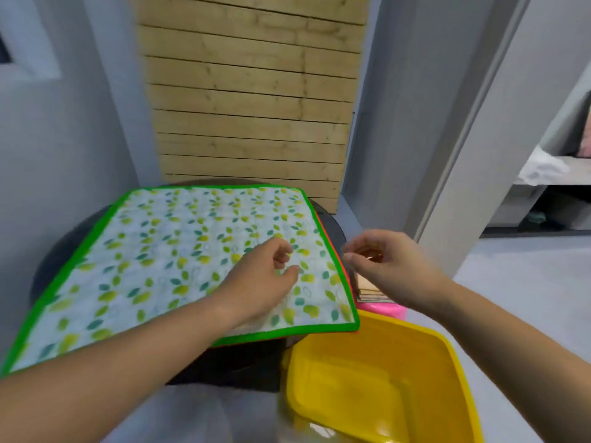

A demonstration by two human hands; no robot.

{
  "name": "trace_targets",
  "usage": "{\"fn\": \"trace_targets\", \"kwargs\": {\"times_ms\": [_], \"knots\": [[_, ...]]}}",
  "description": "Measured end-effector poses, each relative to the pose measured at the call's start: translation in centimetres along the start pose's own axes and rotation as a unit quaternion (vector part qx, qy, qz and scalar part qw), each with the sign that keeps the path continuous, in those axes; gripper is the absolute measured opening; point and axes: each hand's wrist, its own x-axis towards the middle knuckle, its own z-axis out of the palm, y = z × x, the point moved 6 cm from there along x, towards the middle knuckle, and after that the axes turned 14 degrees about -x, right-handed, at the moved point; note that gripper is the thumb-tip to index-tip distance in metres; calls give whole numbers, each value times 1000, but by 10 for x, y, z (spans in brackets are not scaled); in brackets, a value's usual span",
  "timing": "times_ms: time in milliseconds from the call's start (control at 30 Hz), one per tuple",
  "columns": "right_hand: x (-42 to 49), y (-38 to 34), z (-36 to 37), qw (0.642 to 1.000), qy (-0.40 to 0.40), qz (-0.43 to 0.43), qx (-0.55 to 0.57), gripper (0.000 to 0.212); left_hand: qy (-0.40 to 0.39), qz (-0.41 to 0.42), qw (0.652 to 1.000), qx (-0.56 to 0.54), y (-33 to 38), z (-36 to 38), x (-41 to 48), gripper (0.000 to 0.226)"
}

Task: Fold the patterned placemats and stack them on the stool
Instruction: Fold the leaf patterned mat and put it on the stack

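Far wall: slatted wooden panel (249, 91) standing upright behind the work area, grey walls to either side.

Centre-left: dark round stool (60, 251), mostly covered. Leaf-patterned placemat (179, 251) with bright green border lies spread flat on top, unfolded, its near-left corner overhanging the stool rim. A thin orange edge (339, 262) shows from beneath the mat's right side (seemingly a second mat under it, most of it hidden).

Near right: yellow plastic bin (454, 353) on the floor, just beside the stool, its far-left corner tucked under the placemat's near-right corner.

Left hand (268, 276): reaches in from near left, over the right half of the placemat. Fingers loosely curled, thumb close to them, nothing held. Contact with the cloth unclear.

Right hand (383, 266): just right of the mat's right edge, apart from the left hand. Fingers bent towards thumb; motion blur, cannot tell whether it pinches anything.

Below the right hand, between stool and bin: small stack of tan sheets (367, 289) sitting on something pink (383, 310)
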Motion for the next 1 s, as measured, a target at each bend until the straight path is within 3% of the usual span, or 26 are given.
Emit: {"fn": "trace_targets", "kwargs": {"times_ms": [167,233,400,633,833,1000], "knots": [[11,-66,69,991,-87,-93,-48,18,-114,16,959,259,-38,-78,-37,42],[12,-83,96,985,-113,-118,-51,21,-160,24,940,302,-54,-96,-51,50],[11,-103,148,977,-153,-147,-26,22,-206,52,940,269,-84,-112,-73,63],[9,-97,170,969,-146,-197,-41,33,-167,65,963,200,-97,-117,-77,68],[4,-99,173,962,-145,-219,-79,44,-163,74,963,202,-98,-118,-77,66],[-2,-98,171,964,-135,-216,-76,35,-168,107,951,234,-91,-121,-80,60]]}}
